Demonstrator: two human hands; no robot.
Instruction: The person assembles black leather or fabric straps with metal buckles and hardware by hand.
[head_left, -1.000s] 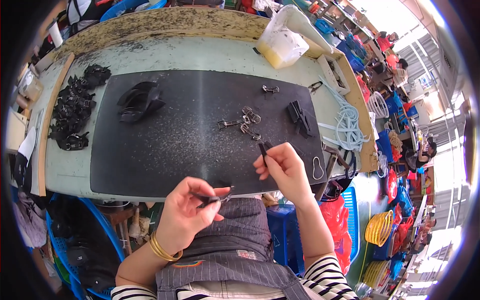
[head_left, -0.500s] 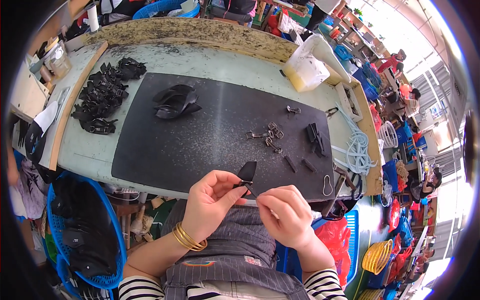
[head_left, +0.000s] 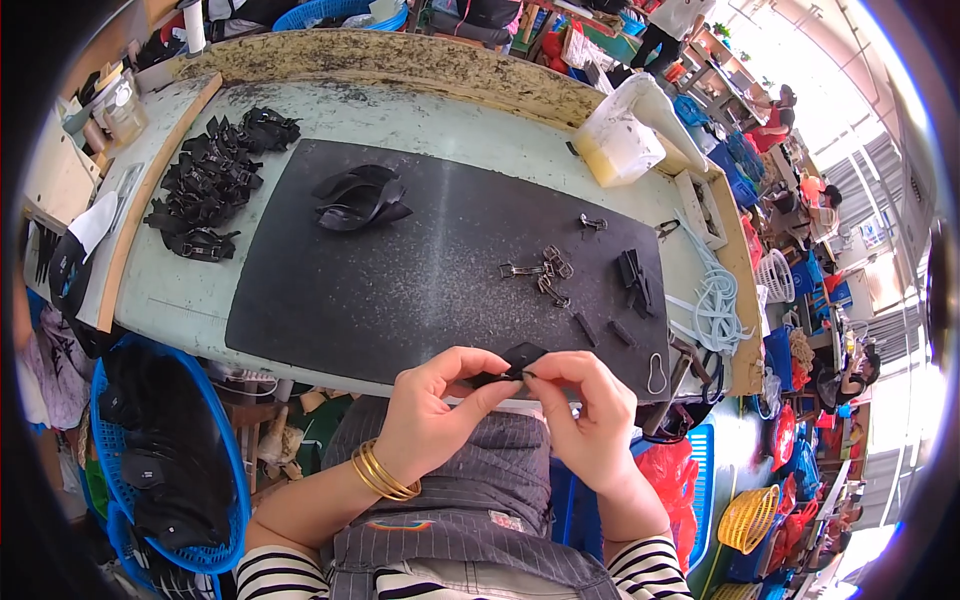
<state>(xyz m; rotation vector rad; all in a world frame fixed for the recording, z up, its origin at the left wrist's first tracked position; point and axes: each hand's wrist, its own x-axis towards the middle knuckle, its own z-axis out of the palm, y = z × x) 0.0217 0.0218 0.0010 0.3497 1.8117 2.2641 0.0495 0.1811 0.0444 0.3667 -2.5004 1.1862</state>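
A small black leather-like piece (head_left: 522, 355) is pinched between my two hands at the near edge of the black mat (head_left: 290, 290). My left hand (head_left: 440, 408) grips it from the left with thumb and fingers. From the right, my right hand (head_left: 588, 412) pinches it close to the left fingertips, both hands nearly touching. The fingers hide most of its lower part. Beyond them lie metal buckles (head_left: 550, 268), short black strips (head_left: 622, 333) and a bundle of black strips (head_left: 633, 282). A stack of curved black pieces (head_left: 362, 200) rests toward the far left of the mat.
Black straps with buckles (head_left: 205, 185) are heaped left of the mat. At the back right stands a white plastic container (head_left: 612, 140), with pale blue cord (head_left: 718, 305) nearer. A blue basket (head_left: 235, 480) of black pieces is at lower left. A wooden strip (head_left: 150, 215) borders the table.
My right hand has moved up and closer to the left one. The black piece, upright before, is now tilted lower between the fingertips.
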